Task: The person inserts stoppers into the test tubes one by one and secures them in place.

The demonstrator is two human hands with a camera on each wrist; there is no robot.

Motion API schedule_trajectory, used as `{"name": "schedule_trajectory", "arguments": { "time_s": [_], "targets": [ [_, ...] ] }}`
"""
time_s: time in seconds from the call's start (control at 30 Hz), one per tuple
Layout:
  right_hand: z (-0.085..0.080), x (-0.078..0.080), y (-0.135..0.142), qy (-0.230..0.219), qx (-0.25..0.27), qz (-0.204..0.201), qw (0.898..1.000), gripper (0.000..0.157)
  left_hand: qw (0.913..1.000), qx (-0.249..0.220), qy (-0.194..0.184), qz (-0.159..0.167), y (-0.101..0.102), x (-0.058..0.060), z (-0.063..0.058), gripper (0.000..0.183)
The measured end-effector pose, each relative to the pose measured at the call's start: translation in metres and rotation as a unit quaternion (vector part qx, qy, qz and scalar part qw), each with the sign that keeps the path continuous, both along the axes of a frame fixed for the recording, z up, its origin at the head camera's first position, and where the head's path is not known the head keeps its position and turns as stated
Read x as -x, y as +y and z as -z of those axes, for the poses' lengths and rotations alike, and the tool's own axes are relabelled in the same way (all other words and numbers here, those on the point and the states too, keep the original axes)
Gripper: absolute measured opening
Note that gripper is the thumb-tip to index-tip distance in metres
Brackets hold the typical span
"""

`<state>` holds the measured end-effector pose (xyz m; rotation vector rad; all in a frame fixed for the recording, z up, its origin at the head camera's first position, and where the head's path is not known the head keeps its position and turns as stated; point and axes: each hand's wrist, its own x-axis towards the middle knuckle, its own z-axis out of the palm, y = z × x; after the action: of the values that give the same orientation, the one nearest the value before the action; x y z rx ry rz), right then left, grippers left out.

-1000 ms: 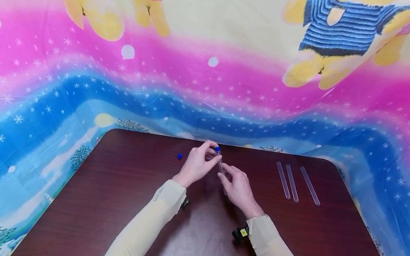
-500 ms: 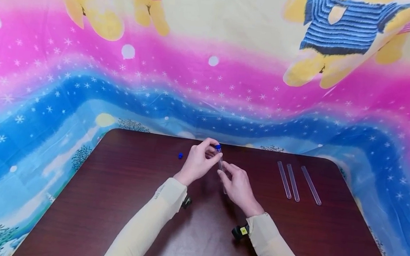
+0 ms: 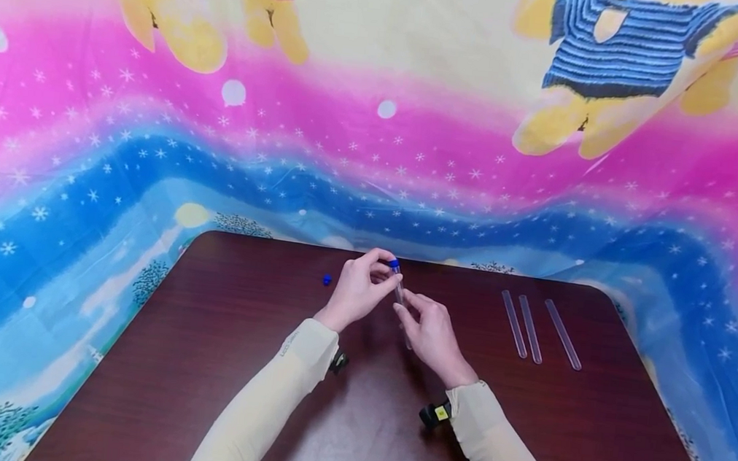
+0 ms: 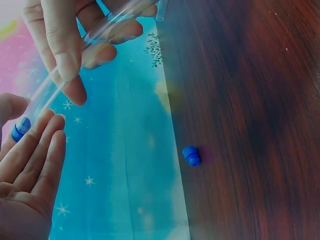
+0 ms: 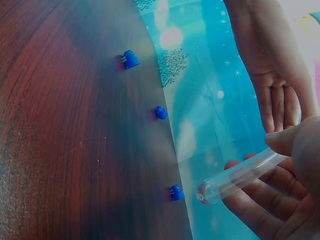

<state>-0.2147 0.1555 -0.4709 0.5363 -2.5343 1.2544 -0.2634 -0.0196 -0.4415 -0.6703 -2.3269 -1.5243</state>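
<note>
A clear test tube is held aslant between my two hands near the table's far edge. A blue cap sits at its upper end. My left hand pinches that capped end between thumb and fingers; in the left wrist view the cap shows between the fingers. My right hand grips the tube's body lower down with thumb and fingers. In the right wrist view the tube's rounded bottom sticks out past the right fingers, and the left hand is above.
Three clear tubes lie side by side on the dark wooden table, to the right. A loose blue cap lies left of the left hand. Three loose caps show in the right wrist view. A printed cloth hangs behind the table.
Hardly anything differs: both hands keep their hold on the capped tube, and its capped end has shifted up very slightly. The head view has drifted a little.
</note>
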Motion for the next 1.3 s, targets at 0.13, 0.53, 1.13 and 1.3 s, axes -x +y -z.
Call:
{"name": "schedule_trajectory", "arguments": {
  "time_s": [0.13,0.53,1.13,1.3],
  "targets": [
    [0.0002,0.0009,0.0005,-0.005,0.005,0.002,1.000,0.027,1.0000,0.003,-0.008,-0.001,0.0002,0.0002,-0.0023,0.024],
    [-0.0011,0.0017,0.0013,-0.012,0.018,0.001,1.000,0.024,0.9994,0.004,-0.035,0.000,0.0009,-0.0008,-0.0095,0.022],
    [-0.0062,0.0048,0.0021,-0.006,0.017,0.011,1.000,0.026,0.9974,-0.033,-0.064,0.001,0.0054,-0.0015,-0.0062,0.024],
    [-0.0067,0.0051,0.0028,-0.009,0.013,0.010,1.000,0.027,0.9973,-0.034,-0.065,-0.001,0.0060,-0.0023,-0.0056,0.025]
  ]
}}
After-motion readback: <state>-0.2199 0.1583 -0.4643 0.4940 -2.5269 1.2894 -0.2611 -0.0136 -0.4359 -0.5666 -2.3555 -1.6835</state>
